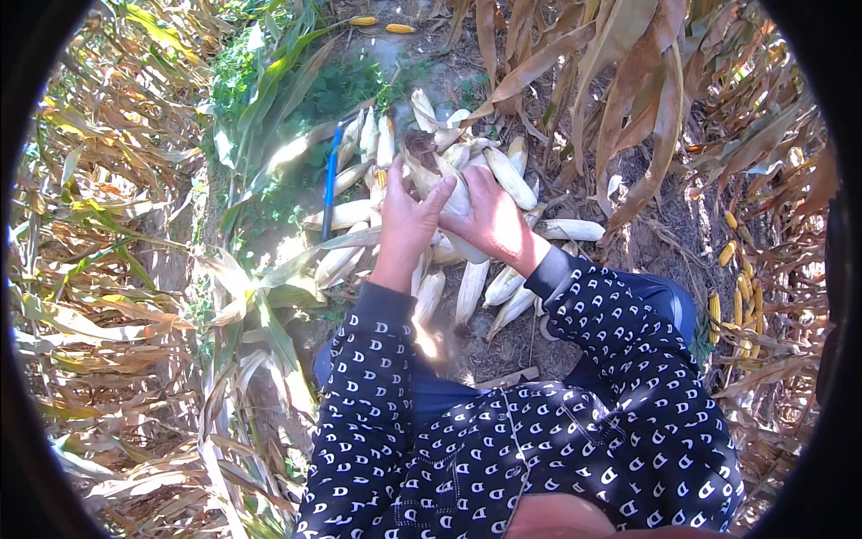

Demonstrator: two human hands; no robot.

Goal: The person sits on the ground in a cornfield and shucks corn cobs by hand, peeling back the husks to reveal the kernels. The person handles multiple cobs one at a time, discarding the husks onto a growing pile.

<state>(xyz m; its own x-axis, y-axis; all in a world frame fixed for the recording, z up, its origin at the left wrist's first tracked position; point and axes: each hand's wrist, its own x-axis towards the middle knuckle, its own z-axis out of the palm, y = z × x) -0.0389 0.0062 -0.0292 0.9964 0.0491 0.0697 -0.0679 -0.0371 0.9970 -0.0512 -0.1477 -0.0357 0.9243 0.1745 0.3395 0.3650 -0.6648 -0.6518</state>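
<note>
Both hands are on one ear of corn (454,193), still wrapped in pale dry husk with brown silk at its far end. My left hand (411,219) grips it from the left, thumb and fingers spread around the husk. From the right, my right hand (490,214) holds the same ear, with its fingers partly hidden by the husk. Beneath and around them lies a pile of husked-over ears (512,178) on the ground. Yellow kernels show on an ear (380,177) just left of my left hand.
A blue rod (331,178) lies at the pile's left. Bare yellow cobs (744,286) are heaped at the right, and two more cobs (382,25) lie at the far side. Dry corn stalks (114,323) border the left; brown leaves (626,87) hang over the upper right.
</note>
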